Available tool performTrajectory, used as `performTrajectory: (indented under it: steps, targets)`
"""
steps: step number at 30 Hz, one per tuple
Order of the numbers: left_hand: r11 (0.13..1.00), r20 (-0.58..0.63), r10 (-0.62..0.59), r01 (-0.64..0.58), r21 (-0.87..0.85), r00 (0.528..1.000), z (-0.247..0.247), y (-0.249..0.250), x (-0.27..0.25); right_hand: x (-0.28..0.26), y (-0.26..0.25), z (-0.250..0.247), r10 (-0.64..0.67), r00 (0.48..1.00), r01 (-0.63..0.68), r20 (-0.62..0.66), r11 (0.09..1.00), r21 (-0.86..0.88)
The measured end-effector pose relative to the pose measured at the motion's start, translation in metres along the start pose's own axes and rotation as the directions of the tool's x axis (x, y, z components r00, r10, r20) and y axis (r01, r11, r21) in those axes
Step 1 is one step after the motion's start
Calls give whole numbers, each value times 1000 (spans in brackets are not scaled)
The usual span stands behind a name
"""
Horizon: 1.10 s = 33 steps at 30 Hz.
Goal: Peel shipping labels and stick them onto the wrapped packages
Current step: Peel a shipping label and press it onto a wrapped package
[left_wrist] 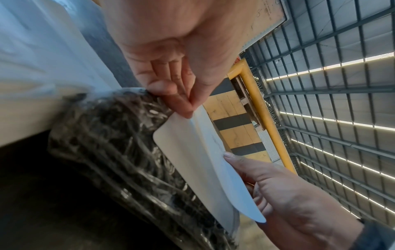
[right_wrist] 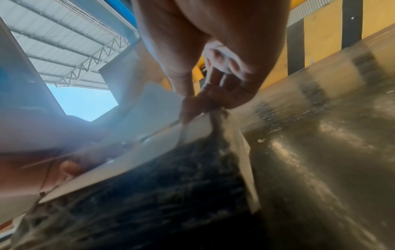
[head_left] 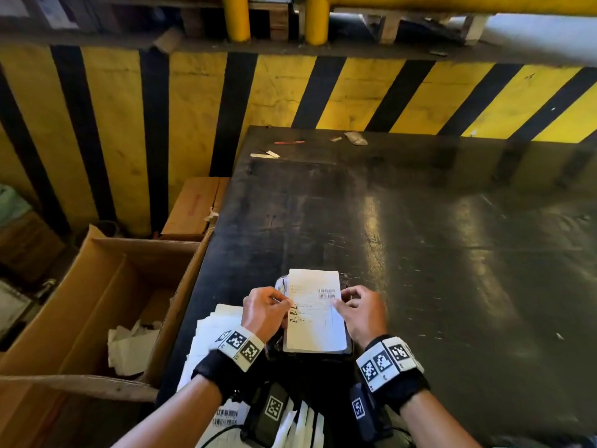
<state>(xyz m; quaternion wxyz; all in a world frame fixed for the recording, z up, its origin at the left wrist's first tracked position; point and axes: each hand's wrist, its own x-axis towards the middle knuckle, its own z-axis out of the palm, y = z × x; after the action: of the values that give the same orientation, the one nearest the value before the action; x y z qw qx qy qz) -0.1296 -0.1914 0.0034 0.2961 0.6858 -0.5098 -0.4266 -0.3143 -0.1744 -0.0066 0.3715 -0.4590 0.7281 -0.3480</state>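
Note:
A white shipping label (head_left: pixel 315 312) with a barcode lies over a black, film-wrapped package (head_left: pixel 345 279) near the front edge of the table. My left hand (head_left: pixel 286 303) pinches the label's left edge between thumb and forefinger (left_wrist: pixel 183 106). My right hand (head_left: pixel 337 303) pinches its right edge. In the left wrist view the label (left_wrist: pixel 192 152) lifts off the package (left_wrist: pixel 111 143) and seems to part into two layers at that edge. In the right wrist view my fingertips (right_wrist: pixel 190 113) grip the label (right_wrist: pixel 149 148) above the package (right_wrist: pixel 171 194).
A stack of white label sheets (head_left: pixel 210 331) lies left of the package. An open cardboard box (head_left: pixel 97 302) holding crumpled white paper (head_left: pixel 129 347) stands beside the dark table (head_left: pixel 420 253). Small scraps (head_left: pixel 355 138) lie at the table's far edge, below a yellow-and-black striped wall (head_left: pixel 193 108).

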Motion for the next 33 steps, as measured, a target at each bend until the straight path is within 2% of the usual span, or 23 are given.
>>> performTrajectory:
  steps: [11,19,26,33]
  targets:
    - [997,-12,-14,15,82,1000,2,3,2,-3,2,3,-6,1000,6,4,1000,17]
    - [993,-10,-38,39,113,999,2,4,5,-1,4,4,-12,1000,12,1,999,-43]
    - [970,55,-174,161,182,983,-1,16,12,3,-2,5,14,1000,-14,-1,968,-251]
    - [962,104,-158,130,240,982,-5,17,9,0,-17,1,1,999,20,45,880,-475]
